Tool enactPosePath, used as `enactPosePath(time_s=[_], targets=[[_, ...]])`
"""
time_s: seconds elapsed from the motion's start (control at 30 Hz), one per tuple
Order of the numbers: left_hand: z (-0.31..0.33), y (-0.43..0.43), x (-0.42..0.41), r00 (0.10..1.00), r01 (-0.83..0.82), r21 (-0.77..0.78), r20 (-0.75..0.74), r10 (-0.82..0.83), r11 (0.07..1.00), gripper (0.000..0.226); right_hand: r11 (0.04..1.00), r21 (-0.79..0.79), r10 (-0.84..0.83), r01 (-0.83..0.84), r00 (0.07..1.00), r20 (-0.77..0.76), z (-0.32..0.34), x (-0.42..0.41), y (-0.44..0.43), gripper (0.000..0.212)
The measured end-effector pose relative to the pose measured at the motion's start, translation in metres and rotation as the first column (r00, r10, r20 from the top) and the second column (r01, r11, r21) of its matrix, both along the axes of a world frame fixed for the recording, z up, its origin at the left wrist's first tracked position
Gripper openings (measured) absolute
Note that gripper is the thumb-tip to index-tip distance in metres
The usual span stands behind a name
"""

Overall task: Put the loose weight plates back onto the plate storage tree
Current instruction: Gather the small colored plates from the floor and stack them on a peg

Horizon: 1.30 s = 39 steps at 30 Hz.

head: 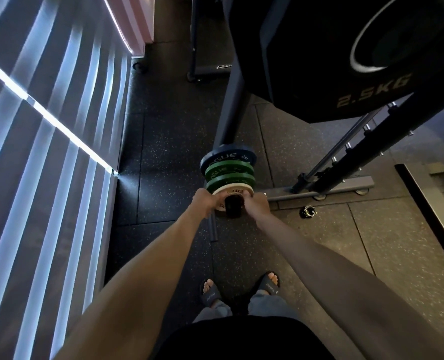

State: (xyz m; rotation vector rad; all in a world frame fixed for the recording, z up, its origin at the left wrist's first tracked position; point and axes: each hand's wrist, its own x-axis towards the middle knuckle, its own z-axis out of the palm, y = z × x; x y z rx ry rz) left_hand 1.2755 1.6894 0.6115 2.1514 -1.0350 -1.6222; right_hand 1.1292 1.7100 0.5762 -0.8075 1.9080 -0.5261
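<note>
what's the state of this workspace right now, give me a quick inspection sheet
surface: dark speckled rubber floor.
job's things: white plate at the front of a low peg on the storage tree; green plates and a blue plate behind it; black 2.5KG plate higher up, close to the camera.
clutter: small black-and-metal object on the floor by the tree's base, too small to identify.
grippers: left hand and right hand grip opposite edges of the white plate.
cables: nothing seen.
surroundings: slatted blinds on the left; wheeled frame behind.
</note>
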Motion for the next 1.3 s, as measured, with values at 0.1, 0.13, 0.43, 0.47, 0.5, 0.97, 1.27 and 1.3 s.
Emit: enactPosePath(time_s=[0.1,0.13,0.43,0.47,0.5,0.97,1.27,1.3], targets=[[0.005,-0.013,-0.008,0.952,-0.206,0.104,-0.209,0.224,0.973,0.032,0.997,-0.058,0.053,-0.051,0.998,0.034,0.001,0.006,-0.012,0.034],[0.006,-0.018,-0.012,0.925,-0.258,0.132,-0.253,0.284,0.957,0.033,0.996,-0.067,0.066,-0.064,0.997,0.029,0.003,0.006,-0.017,0.032],[0.002,-0.060,-0.032,0.794,-0.514,0.126,-0.305,0.526,0.848,0.041,0.986,-0.055,0.159,-0.160,0.987,-0.033,0.007,0.002,-0.058,0.043],[0.002,-0.064,-0.033,0.796,-0.517,0.118,-0.298,0.527,0.848,0.041,0.983,-0.054,0.171,-0.174,0.984,-0.046,0.007,0.001,-0.064,0.044],[0.001,-0.068,-0.034,0.799,-0.518,0.114,-0.291,0.527,0.848,0.041,0.981,-0.046,0.183,-0.186,0.981,-0.055,0.007,0.000,-0.068,0.044],[0.008,-0.090,-0.023,0.872,-0.406,0.103,-0.255,0.419,0.908,0.040,0.983,-0.020,0.183,-0.183,0.983,-0.008,0.011,0.002,-0.086,0.040],[0.051,-0.065,-0.008,0.986,-0.022,-0.244,0.157,0.062,0.970,0.051,0.937,-0.020,0.330,-0.349,0.901,-0.281,0.064,0.015,-0.067,0.046],[0.061,-0.065,-0.006,0.984,0.008,-0.281,0.170,0.042,0.960,0.046,0.930,-0.036,0.336,-0.365,0.886,-0.320,0.075,0.018,-0.066,0.045]])
